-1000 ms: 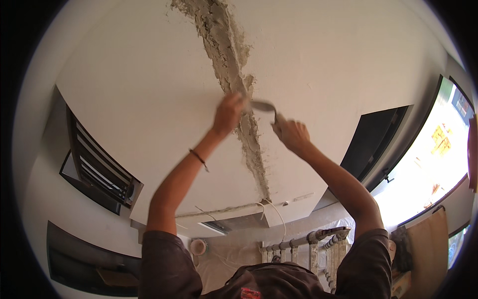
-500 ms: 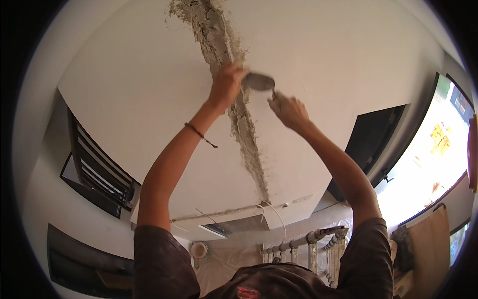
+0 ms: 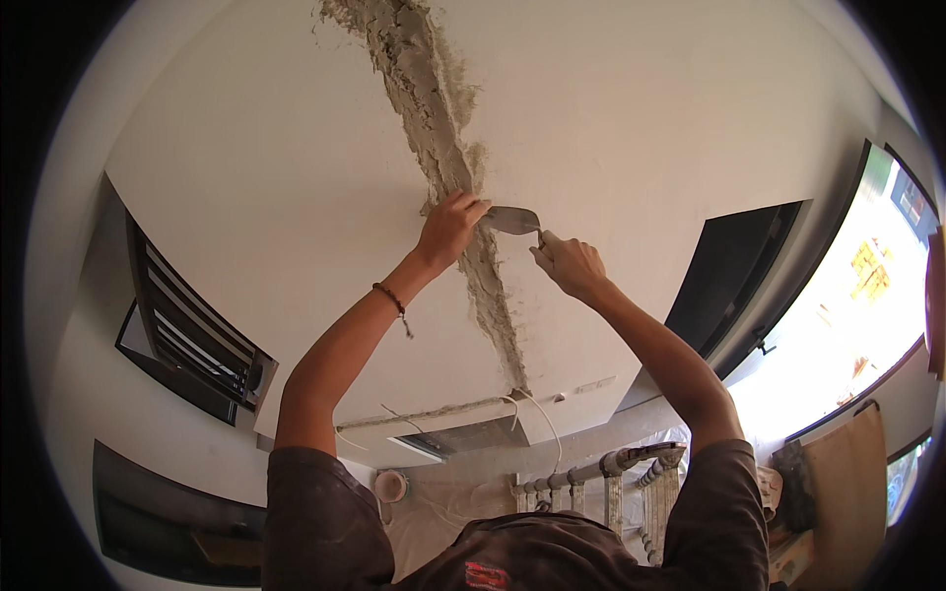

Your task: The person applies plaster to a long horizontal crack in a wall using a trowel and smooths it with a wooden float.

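A trowel [image 3: 514, 220] with a grey metal blade lies across the rough strip of grey-brown mortar [image 3: 419, 74] that runs down the white plastered surface [image 3: 631, 128]. My right hand [image 3: 572, 264] is closed around its handle, mostly hidden by the fingers. On the blade's other end rest the fingers of my left hand [image 3: 453, 229], bent and pressed together at its tip. My left hand overlaps the mortar strip, so the part behind it is hidden. Above the hands the mortar is wide and lumpy; below them it narrows.
White cables [image 3: 544, 419] hang from the strip's lower end. Lower down stand a spattered railing [image 3: 613, 492] and a bucket [image 3: 391, 485] beside plastic sheeting [image 3: 443, 507]. A dark slatted railing [image 3: 192, 320] is at left, a bright doorway [image 3: 838, 295] at right.
Both hands and the trowel have moved down in the picture along the mortar strip. The strip just above my left hand now shows. The grip looks the same.
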`<state>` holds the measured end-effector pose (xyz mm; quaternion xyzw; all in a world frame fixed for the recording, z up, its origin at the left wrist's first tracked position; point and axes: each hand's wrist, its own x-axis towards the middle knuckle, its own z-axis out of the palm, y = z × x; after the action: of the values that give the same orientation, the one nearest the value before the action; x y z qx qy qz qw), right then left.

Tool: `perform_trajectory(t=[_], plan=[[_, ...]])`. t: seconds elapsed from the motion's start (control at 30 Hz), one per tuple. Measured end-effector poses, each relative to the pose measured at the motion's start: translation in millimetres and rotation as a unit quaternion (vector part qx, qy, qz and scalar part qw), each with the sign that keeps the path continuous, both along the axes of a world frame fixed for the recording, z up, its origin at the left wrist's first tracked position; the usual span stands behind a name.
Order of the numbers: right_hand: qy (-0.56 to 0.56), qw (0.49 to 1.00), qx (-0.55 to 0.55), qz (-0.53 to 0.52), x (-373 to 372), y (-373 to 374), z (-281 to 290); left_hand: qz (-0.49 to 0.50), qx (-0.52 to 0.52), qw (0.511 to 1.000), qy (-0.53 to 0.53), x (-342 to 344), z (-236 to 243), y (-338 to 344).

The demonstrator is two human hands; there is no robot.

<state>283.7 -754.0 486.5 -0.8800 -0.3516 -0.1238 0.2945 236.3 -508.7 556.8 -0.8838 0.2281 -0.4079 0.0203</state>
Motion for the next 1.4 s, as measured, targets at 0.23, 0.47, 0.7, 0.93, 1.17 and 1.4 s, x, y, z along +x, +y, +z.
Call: perform_trajectory(t=[0.23,0.47,0.7,0.93,1.17,1.4], plan=[[-0.061,0.989,0.134,-0.006,-14,21,77,-0.023,-0.008,0.988,-0.155,-11,96,-13],[-0.008,1.000,-0.019,-0.003,-15,20,-49,-0.002,0.027,0.999,0.045,-22,-44,23],[0.043,0.998,0.051,-0.011,-15,-17,-58,-0.094,-0.053,0.994,-0.010,-29,-44,4],[0.025,0.991,0.130,0.003,-3,37,14,0.072,0.030,0.893,-0.444,-45,202,139],[0.049,0.998,0.042,-0.026,-11,13,-72,0.153,0.082,0.862,-0.476,-39,201,199],[0.016,0.998,0.050,-0.030,2,38,-64,0.141,0.072,0.872,-0.462,-43,204,195]])
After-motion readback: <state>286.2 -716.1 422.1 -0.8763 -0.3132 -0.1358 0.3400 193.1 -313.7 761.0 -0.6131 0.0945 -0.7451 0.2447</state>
